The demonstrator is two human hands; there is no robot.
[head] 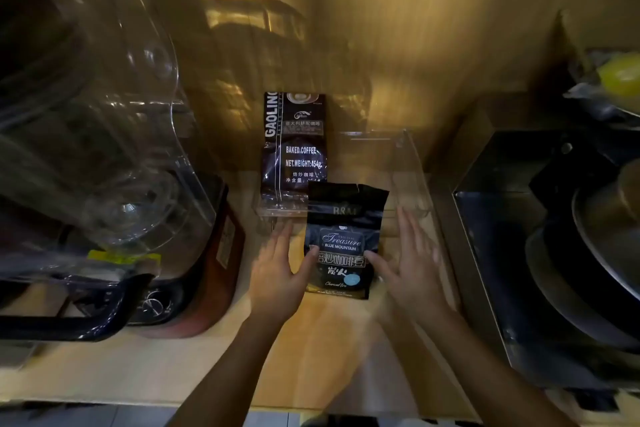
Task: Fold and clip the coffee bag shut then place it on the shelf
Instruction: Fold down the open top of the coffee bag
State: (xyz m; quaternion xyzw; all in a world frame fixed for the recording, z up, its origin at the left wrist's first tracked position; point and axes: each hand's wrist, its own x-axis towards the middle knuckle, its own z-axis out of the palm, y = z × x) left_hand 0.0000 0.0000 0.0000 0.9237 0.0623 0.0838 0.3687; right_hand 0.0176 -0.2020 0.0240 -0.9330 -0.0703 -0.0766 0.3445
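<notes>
Both hands, the left hand (282, 274) and right hand (412, 265), are flanking the Blue Mountain coffee bag (344, 243) at centre frame, fingers spread, thumbs touching it; its top is standing unfolded, no clip showing, so folding, clipping and shelving remain.

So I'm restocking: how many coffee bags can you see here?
2. The Blue Mountain bag stands on the counter between both hands; the taller Gaoling bag stands behind it in the clear bin. Others may be hidden.

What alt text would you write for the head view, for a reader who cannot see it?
Two bare hands flank a small black coffee bag standing on a wooden counter, the left hand touching its side, the right hand open beside it. A taller coffee bag stands behind, a blender at left.
</notes>
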